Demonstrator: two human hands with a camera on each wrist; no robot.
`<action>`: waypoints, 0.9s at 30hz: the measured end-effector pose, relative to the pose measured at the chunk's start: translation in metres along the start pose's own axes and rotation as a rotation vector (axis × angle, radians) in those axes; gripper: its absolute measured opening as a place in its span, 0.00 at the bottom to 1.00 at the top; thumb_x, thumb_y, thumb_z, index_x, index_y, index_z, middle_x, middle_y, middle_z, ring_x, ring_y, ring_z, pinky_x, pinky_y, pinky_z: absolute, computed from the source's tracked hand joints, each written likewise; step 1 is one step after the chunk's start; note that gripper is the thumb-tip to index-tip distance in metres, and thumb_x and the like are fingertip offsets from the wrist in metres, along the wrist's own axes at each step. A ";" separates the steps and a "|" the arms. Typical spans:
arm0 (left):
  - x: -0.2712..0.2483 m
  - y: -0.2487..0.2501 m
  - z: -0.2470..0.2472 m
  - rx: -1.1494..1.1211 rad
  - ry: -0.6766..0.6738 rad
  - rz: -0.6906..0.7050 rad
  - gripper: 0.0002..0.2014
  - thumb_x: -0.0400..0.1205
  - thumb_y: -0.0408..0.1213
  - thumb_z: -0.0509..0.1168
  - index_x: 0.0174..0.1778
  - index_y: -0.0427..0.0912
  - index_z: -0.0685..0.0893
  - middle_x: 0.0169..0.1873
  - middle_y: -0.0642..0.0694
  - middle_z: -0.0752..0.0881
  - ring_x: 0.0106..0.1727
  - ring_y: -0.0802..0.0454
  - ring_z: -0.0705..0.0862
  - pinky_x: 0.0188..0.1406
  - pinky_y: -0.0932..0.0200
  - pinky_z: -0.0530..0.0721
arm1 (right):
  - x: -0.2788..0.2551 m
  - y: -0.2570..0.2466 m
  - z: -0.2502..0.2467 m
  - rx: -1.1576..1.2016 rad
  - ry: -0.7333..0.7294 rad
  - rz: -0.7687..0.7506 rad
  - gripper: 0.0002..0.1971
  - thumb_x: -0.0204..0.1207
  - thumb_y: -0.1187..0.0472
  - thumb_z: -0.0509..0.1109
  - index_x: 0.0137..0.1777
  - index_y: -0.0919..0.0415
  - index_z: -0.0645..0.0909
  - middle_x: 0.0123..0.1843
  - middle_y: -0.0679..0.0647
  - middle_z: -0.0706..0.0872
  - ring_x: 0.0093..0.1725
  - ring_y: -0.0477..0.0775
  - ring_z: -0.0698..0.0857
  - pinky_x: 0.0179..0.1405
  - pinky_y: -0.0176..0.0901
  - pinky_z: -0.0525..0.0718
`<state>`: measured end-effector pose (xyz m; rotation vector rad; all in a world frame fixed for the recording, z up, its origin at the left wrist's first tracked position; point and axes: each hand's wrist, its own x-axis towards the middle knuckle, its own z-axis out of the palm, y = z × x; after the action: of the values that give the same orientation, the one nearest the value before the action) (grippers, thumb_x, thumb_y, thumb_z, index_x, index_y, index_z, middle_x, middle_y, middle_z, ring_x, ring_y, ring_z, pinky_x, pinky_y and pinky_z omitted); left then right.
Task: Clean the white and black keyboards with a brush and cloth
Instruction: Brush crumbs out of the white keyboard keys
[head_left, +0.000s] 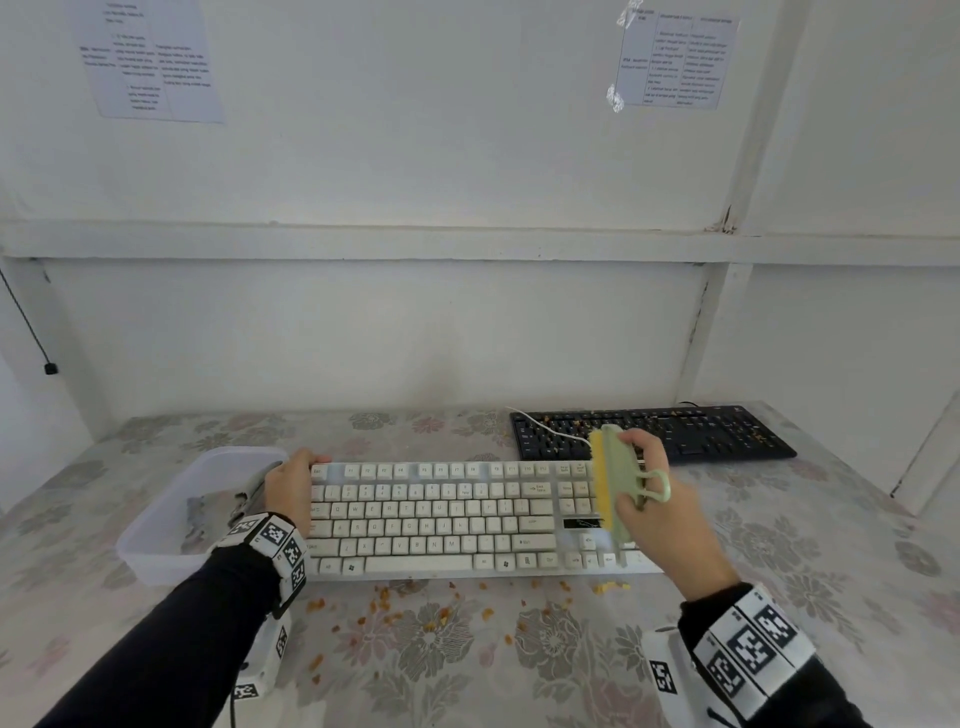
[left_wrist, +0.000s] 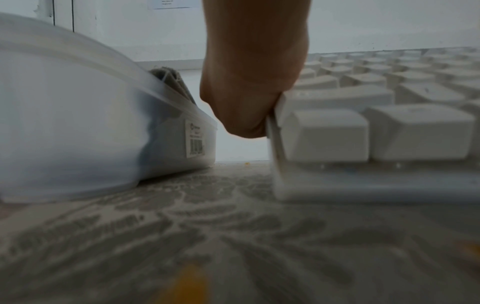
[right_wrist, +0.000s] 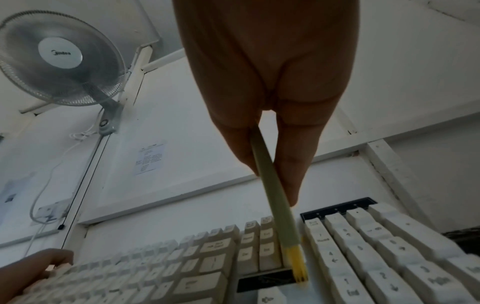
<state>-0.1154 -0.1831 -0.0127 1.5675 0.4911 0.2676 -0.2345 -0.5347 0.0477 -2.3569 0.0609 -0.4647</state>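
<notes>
Right wrist view: fan (right_wrist: 60, 53) badge reads "Midea"; keyboard (right_wrist: 363, 253) keycaps blurred.

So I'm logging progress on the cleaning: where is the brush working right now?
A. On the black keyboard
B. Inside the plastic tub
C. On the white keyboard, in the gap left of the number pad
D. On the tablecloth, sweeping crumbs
C: the right hand holds the brush with its yellow bristles down between the white keyboard's navigation keys and number pad.
</notes>
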 end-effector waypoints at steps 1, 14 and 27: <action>-0.001 0.000 0.000 0.002 -0.002 -0.001 0.12 0.79 0.41 0.60 0.41 0.40 0.86 0.35 0.38 0.86 0.35 0.40 0.84 0.45 0.43 0.84 | -0.001 0.002 0.000 -0.007 -0.029 0.013 0.29 0.73 0.76 0.61 0.71 0.52 0.65 0.28 0.52 0.75 0.22 0.48 0.71 0.17 0.28 0.71; -0.003 0.000 0.006 0.018 0.019 0.075 0.11 0.83 0.36 0.57 0.45 0.36 0.84 0.34 0.42 0.81 0.33 0.46 0.79 0.31 0.57 0.75 | -0.008 0.010 -0.021 -0.064 -0.080 0.101 0.28 0.70 0.78 0.59 0.63 0.46 0.67 0.26 0.53 0.74 0.21 0.49 0.71 0.14 0.30 0.68; -0.012 0.008 0.008 0.042 0.025 0.066 0.10 0.84 0.33 0.56 0.46 0.35 0.82 0.33 0.44 0.78 0.32 0.50 0.76 0.29 0.58 0.73 | -0.007 0.023 -0.008 -0.077 -0.216 0.123 0.30 0.72 0.76 0.60 0.61 0.39 0.62 0.28 0.53 0.74 0.22 0.47 0.71 0.14 0.28 0.68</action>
<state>-0.1213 -0.1953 -0.0037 1.6251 0.4672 0.3292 -0.2411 -0.5557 0.0351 -2.4481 0.1241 -0.1496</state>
